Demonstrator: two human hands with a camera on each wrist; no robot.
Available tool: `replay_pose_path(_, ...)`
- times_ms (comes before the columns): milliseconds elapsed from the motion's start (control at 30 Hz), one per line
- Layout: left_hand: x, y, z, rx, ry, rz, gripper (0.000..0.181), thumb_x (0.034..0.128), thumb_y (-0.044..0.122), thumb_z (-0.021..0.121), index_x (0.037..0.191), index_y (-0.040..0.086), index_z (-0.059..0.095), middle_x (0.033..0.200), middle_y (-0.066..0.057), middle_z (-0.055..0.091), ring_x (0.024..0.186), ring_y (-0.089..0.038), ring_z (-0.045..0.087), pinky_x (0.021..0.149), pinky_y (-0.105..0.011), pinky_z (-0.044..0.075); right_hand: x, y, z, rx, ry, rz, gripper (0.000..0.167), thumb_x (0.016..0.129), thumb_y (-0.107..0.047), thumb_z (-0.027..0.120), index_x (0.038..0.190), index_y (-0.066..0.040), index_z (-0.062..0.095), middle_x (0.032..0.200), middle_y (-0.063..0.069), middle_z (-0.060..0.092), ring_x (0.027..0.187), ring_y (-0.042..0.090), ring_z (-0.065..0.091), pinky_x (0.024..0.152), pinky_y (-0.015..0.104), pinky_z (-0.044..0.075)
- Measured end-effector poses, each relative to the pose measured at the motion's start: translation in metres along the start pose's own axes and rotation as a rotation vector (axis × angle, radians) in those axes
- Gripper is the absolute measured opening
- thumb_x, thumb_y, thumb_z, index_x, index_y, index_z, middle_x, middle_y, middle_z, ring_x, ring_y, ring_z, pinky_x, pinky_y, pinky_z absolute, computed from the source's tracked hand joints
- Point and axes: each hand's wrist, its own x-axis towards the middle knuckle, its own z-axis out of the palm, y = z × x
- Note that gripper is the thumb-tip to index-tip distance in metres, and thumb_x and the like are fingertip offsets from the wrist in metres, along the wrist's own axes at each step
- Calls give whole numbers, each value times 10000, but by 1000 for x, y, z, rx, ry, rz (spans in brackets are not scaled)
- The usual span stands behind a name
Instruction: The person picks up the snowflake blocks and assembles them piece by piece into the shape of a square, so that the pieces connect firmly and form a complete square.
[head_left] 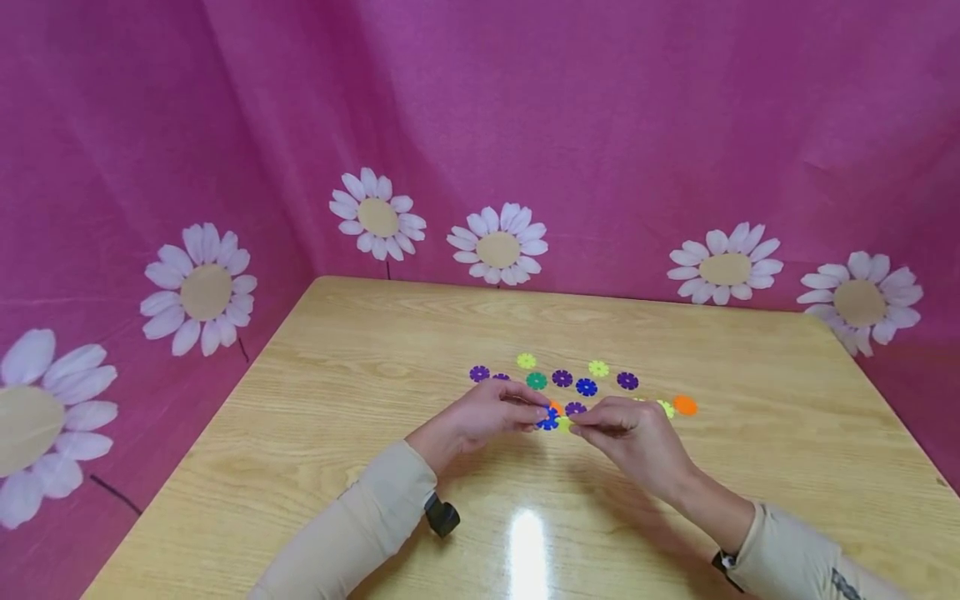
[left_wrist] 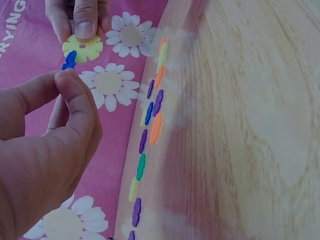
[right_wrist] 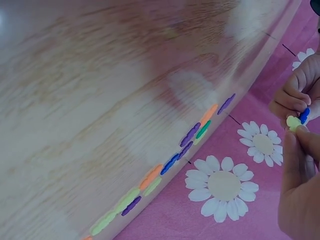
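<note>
My left hand (head_left: 491, 414) pinches the blue disc (left_wrist: 69, 61) and my right hand (head_left: 641, 437) the yellow disc (left_wrist: 89, 51), both held close together above the desk (head_left: 360, 358), between its left and right edges, with loose discs (head_left: 587, 387) lying toward its far edge.

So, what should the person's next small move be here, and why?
Probably press the blue disc gently into a notch of the yellow disc: the left-hand grip pinches the blue one, turned edge-on at the yellow one's notched rim, while the right-hand grip pinches the yellow one. Whether they already interlock isn't clear.
</note>
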Motion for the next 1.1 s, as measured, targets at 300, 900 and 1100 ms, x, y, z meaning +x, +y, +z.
replay_pose_path(300, 2, -1, 0, -74, 6, -33, 214, 935, 55, 678, 1140, 0, 707, 1075, -92, 691, 868, -133, 662, 849, -277, 584, -1, 1, 3, -6, 42, -18, 252, 724, 105, 816, 886, -87, 803, 765, 5, 745, 637, 56, 660, 569, 129, 523)
replay_pose_path(900, 2, -2, 2, -116, 23, -34, 280, 965, 54, 635, 1228, -41, 654, 1109, -89, 678, 816, -105, 624, 741, -190, 561, -2, 5, 8, -40, 84, 9, 218, 720, 86, 829, 854, -85, 804, 730, -31, 729, 600, 4, 609, 538, 124, 502)
replay_pose_path(1100, 2, -3, 4, -149, 14, -43, 277, 955, 54, 651, 1214, -43, 651, 1016, -53, 678, 781, -97, 618, 721, -187, 556, -2, 5, 8, -52, 91, 1, 230, 713, 99, 828, 845, -87, 803, 723, -17, 729, 600, 3, 612, 540, 116, 501)
